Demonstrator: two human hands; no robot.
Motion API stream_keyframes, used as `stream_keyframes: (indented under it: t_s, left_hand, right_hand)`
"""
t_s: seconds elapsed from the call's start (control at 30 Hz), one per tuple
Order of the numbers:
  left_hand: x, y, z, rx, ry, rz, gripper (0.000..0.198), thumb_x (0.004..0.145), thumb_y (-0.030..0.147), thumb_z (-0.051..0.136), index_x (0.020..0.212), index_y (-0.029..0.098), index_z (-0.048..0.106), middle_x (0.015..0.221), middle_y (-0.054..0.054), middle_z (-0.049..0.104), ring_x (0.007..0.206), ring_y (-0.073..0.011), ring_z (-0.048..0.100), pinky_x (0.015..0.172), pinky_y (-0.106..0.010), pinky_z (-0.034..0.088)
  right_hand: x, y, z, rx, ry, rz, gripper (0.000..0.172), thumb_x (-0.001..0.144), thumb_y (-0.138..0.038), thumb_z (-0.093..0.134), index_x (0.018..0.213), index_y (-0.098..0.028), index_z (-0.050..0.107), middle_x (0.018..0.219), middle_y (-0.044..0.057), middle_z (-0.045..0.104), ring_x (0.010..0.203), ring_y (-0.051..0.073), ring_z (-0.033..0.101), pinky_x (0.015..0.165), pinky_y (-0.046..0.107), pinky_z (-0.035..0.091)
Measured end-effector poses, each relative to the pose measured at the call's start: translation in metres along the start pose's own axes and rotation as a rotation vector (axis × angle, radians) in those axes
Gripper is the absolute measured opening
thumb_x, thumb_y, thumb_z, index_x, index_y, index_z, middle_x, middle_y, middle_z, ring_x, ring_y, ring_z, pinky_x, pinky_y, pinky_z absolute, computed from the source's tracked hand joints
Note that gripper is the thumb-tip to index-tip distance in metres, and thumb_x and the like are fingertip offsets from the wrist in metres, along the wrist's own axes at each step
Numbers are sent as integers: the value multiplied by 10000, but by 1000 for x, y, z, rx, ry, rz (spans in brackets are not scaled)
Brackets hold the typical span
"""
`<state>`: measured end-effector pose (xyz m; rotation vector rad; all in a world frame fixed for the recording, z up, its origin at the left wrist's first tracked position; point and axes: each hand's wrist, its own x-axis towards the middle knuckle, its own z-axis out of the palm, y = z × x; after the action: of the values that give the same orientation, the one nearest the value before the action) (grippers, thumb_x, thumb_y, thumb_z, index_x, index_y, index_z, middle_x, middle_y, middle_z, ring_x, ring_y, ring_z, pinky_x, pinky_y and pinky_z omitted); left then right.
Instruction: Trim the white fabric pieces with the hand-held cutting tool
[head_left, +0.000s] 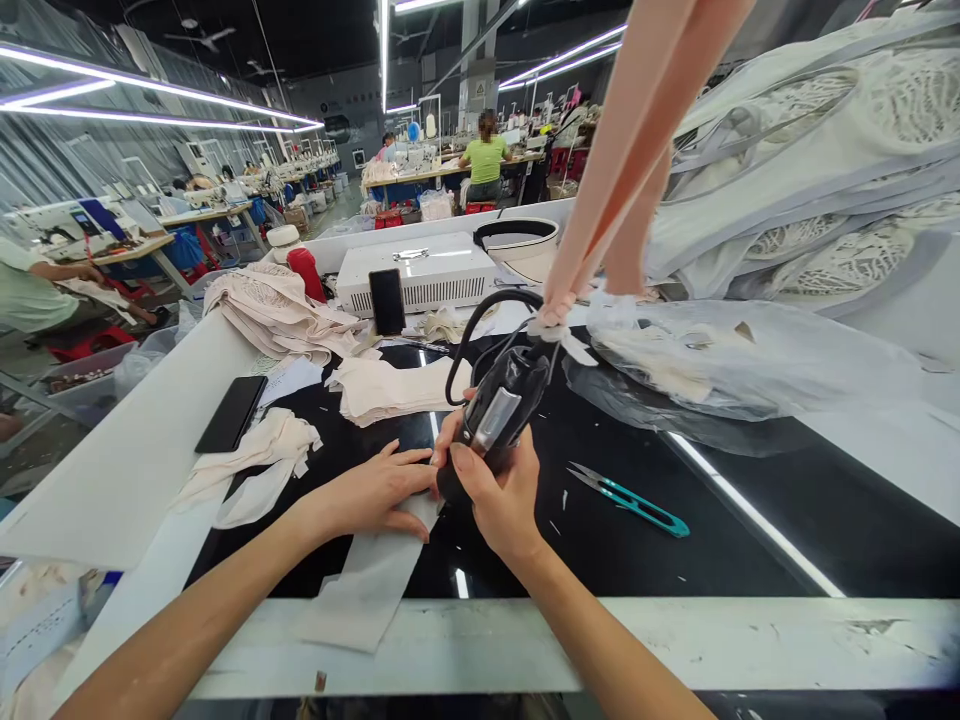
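Observation:
My right hand (499, 490) is closed round a black hand-held tool (501, 400) with a silver plate and a black cable looping up from it. The tool's lower end rests on a pale fabric strip (375, 575) lying on the black glossy table (600, 520). My left hand (375, 492) lies flat on that strip just left of the tool, fingers stretched out and touching the tool's tip area. A peach cloth piece (637, 150) hangs down from above to just behind the tool.
Teal thread snips (630, 500) lie right of my hands. Folded beige pieces (390, 385), a dark phone (231, 413), a white box machine (420, 272) and a plastic bag of fabric (735, 360) ring the table. White lace garments (825, 150) are piled at right. Other workers sit at distant tables.

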<state>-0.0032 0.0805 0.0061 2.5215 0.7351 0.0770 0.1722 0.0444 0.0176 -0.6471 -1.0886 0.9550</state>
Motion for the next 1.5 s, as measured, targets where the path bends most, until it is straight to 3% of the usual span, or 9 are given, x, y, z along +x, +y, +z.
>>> stream_keyframes:
  t_s: [0.23, 0.5, 0.8, 0.87, 0.97, 1.1, 1.27, 1.4, 1.5]
  left_hand:
    - [1, -6, 4, 13, 34, 52, 605, 861, 274, 857, 1404, 279, 589, 1548, -106, 555, 1542, -310, 376, 1272, -650, 219]
    - [2, -10, 8, 39, 25, 45, 748, 846, 356, 861, 1497, 225, 517, 1575, -197, 495, 1565, -436, 272, 1168, -805, 252]
    - [-4, -3, 9, 77, 96, 68, 719, 832, 308, 875, 1466, 250, 538, 1580, -155, 503, 1565, -373, 306, 1243, -705, 240]
    - [-14, 6, 11, 106, 202, 37, 644, 853, 293, 861, 1424, 248, 566, 1543, -144, 540, 1507, -339, 422, 1236, -625, 341]
    - [-32, 22, 21, 180, 405, -126, 298, 957, 209, 737, 1241, 208, 645, 1319, -113, 660, 1235, -259, 645, 1062, -436, 560]
    - [-49, 38, 43, 253, 431, -237, 117, 986, 136, 656, 1097, 175, 660, 1039, -60, 689, 935, -220, 691, 855, -368, 619]
    - [-60, 31, 54, 264, 389, -85, 238, 1000, 44, 583, 1186, 178, 651, 1168, -71, 720, 1075, -219, 696, 980, -381, 595]
    - [-67, 18, 44, 242, 352, 28, 254, 1040, 59, 537, 1222, 196, 650, 1253, -58, 724, 1190, -202, 685, 1150, -435, 506]
    - [-62, 13, 36, 239, 409, 53, 235, 1053, 82, 513, 1213, 179, 656, 1259, -75, 722, 1181, -197, 692, 1128, -396, 532]
  right_hand:
    - [-5, 0, 2, -7, 2, 10, 261, 852, -399, 760, 1015, -262, 610, 862, -11, 702, 742, 171, 694, 758, 371, 626]
    - [-13, 1, 3, 3, 12, 4, 416, 821, -432, 785, 1159, -262, 613, 936, 14, 733, 794, 186, 710, 795, 388, 624]
    - [-13, -1, 1, -13, 2, 9, 366, 847, -423, 778, 1127, -269, 600, 863, -15, 703, 702, 160, 672, 706, 342, 599]
    - [-11, -6, 0, 4, 16, -11, 390, 837, -423, 795, 1133, -280, 585, 823, -34, 690, 635, 142, 641, 632, 307, 574]
    - [-7, -12, -2, 33, 1, -42, 363, 854, -398, 789, 1124, -278, 579, 783, -46, 679, 579, 126, 619, 560, 270, 538]
    - [-4, -15, -5, 59, -6, -57, 344, 862, -362, 787, 1139, -272, 603, 792, -41, 688, 591, 123, 640, 568, 259, 541]
    - [-3, -15, -4, 72, -21, -40, 357, 856, -358, 794, 1149, -274, 608, 799, -33, 687, 603, 130, 645, 573, 266, 542]
    - [-5, -17, -1, 79, -41, -38, 362, 861, -375, 793, 1151, -278, 601, 792, -31, 679, 599, 132, 633, 565, 272, 536]
    - [-9, -18, 0, 94, -71, -33, 370, 871, -387, 792, 1172, -285, 604, 799, -29, 680, 605, 130, 637, 557, 264, 534]
